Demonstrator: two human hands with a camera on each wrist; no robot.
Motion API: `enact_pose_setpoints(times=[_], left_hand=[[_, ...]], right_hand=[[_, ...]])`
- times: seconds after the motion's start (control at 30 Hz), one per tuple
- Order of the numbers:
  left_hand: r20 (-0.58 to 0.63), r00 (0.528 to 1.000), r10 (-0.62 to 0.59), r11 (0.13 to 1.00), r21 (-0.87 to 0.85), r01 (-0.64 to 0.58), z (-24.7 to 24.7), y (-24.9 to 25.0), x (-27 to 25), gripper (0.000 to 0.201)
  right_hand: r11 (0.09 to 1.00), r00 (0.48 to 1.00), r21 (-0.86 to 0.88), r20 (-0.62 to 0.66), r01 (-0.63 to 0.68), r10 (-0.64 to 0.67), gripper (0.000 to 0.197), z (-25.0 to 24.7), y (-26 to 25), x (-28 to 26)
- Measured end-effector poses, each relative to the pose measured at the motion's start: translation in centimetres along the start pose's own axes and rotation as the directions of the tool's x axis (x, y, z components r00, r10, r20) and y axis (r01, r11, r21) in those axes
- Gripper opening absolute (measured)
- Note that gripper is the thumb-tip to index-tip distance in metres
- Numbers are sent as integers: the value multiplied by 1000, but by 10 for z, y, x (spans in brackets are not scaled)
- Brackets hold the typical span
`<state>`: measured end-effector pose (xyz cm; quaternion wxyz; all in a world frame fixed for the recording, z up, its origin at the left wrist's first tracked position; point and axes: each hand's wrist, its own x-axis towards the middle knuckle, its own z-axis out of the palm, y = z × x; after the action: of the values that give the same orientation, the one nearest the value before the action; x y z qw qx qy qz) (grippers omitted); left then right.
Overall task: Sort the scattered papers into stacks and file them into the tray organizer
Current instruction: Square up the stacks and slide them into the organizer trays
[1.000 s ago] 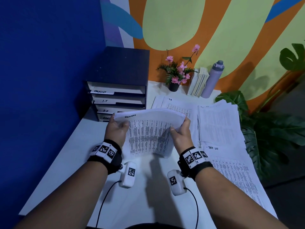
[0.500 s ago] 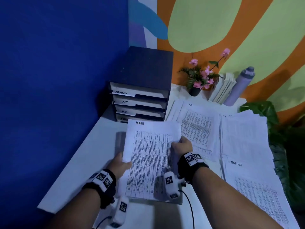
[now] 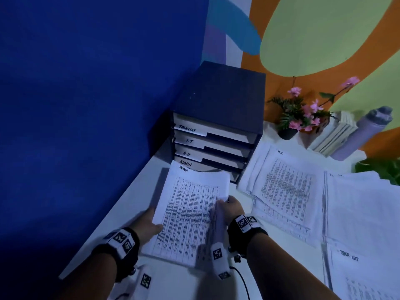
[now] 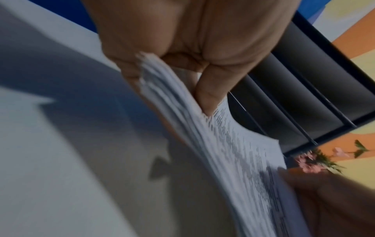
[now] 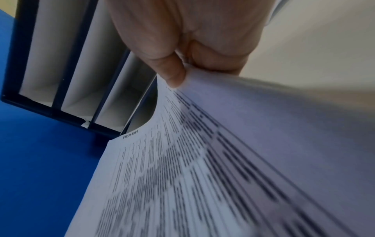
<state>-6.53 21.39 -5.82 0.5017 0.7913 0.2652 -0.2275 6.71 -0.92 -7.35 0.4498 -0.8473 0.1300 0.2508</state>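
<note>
A stack of printed sheets headed ADMIN (image 3: 190, 211) is held flat just above the white desk (image 3: 134, 200). My left hand (image 3: 149, 221) grips its left edge, thumb on top (image 4: 207, 99). My right hand (image 3: 229, 207) pinches its right edge (image 5: 174, 75). The stack's far edge (image 5: 142, 128) meets the mouth of the bottom slot, labelled ADMIN, of the dark tray organizer (image 3: 218, 100). Slots above read TASKLIST, I.T and H.R. Whether the sheets have entered the slot is hidden.
To the right lie an H.R paper pile (image 3: 283, 187), a further pile (image 3: 363, 204) and a TASK LIST pile (image 3: 357, 276). A flower pot (image 3: 287, 133), books (image 3: 337, 135) and a purple bottle (image 3: 363, 135) stand at the back. A blue wall (image 3: 86, 105) runs along the left.
The ADMIN stack went from upright and curled in both hands to flat, then moved forward until its far edge reached the organizer's bottom slot. The head view swung left.
</note>
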Motion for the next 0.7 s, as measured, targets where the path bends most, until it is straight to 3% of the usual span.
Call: enact_pose_setpoints(times=[0.1, 0.17, 0.3, 0.43, 0.57, 0.7], left_hand=[[41, 999, 1, 1000, 27, -3, -10, 9, 20, 50], [71, 997, -27, 999, 41, 24, -14, 9, 31, 54], [159, 985, -71, 988, -122, 91, -6, -5, 43, 61], [194, 978, -76, 960, -249, 124, 8, -13, 35, 42], [261, 954, -150, 888, -388, 246, 15, -6, 29, 34], [271, 945, -181, 938, -241, 249, 5, 6, 29, 37]], right_hand=[[999, 999, -42, 46, -28, 30, 6, 3, 9, 4], [997, 1000, -81, 13, -18, 19, 17, 0, 9, 6], [998, 1000, -54, -23, 19, -20, 23, -13, -4, 8], [999, 999, -36, 42, 29, -27, 11, -18, -7, 14], [994, 997, 93, -29, -63, 66, 27, -20, -4, 19], [993, 997, 111, -60, -43, 50, 22, -20, 0, 18]])
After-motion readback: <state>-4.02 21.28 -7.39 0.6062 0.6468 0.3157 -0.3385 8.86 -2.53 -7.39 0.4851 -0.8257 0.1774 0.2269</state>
